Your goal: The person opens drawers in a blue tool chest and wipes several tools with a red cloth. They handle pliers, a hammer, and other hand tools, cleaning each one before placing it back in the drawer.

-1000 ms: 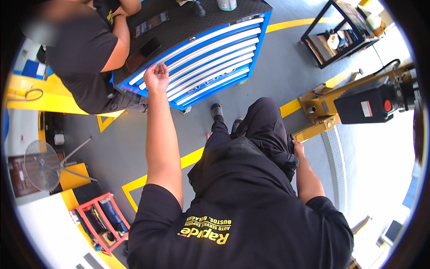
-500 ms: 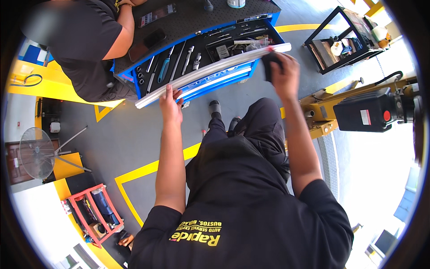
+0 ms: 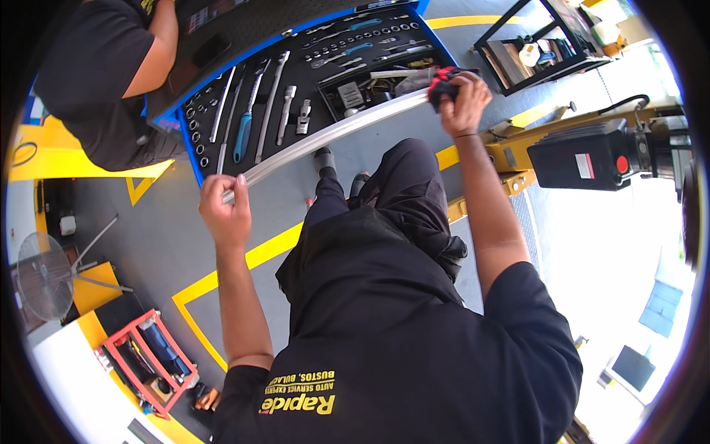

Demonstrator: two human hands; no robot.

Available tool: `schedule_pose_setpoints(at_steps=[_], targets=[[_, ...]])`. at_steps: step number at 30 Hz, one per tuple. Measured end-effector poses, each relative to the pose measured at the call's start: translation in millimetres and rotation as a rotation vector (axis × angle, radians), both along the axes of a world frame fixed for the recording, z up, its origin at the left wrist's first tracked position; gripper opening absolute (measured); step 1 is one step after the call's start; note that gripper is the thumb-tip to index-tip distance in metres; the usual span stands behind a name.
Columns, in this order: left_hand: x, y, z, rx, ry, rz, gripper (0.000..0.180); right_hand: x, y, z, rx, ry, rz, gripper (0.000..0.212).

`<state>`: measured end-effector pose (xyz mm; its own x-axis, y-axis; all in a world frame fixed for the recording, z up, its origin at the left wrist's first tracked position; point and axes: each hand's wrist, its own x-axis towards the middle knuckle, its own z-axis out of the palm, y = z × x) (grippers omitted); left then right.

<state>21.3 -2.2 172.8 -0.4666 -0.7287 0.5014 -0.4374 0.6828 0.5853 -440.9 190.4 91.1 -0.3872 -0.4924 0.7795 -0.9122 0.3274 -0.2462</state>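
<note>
A blue tool chest's drawer stands pulled out, with a silver front edge. My left hand is closed around the left end of that edge, thumb on top. At the right end, my right hand grips a black-and-red bundle, soft-looking like a glove or cloth, against the edge. In the drawer lie a blue-handled ratchet, a silver extension bar, a universal joint and several sockets. Farther right is a compartment of loose items, with wrenches behind it.
Another person in black stands close by at the chest's left. A black rack stands at the far right, above a yellow lift arm with a black box. A fan and a red tool cart are at the left.
The drawer has come out farther toward me, uncovering more sockets and wrenches. My left hand has moved left and closed on the edge's end. The bundle's red side now shows.
</note>
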Motion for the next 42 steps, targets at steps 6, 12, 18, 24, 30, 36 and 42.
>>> schedule_pose_setpoints(at_steps=[6,12,18,24,30,36,42], targets=[[2.4,-18.1,-16.6,-0.006,-0.027,0.119,0.022,89.8,-30.2,23.9,0.082,0.020,0.202,0.038],[17.3,-7.6,-9.0,0.167,0.311,0.167,0.017,252.4,-106.1,67.3,0.242,-0.049,0.662,0.024],[48.1,-0.7,-5.5,-0.137,0.268,0.288,0.014,349.6,-175.1,84.8,0.376,-0.095,0.903,0.019],[81.4,-2.9,-33.5,0.140,0.479,0.422,0.017,390.9,-200.5,94.2,0.549,-0.129,1.010,0.017],[66.0,16.0,-46.2,0.094,0.406,0.457,0.017,365.6,-187.3,65.1,0.215,-0.072,1.068,0.021],[46.7,26.0,-52.6,0.740,0.248,0.052,0.032,280.8,-148.9,51.8,0.105,0.020,0.981,0.024],[26.1,29.1,-32.6,0.933,0.215,0.117,0.037,184.4,-79.2,32.8,0.000,-0.011,0.656,0.025]])
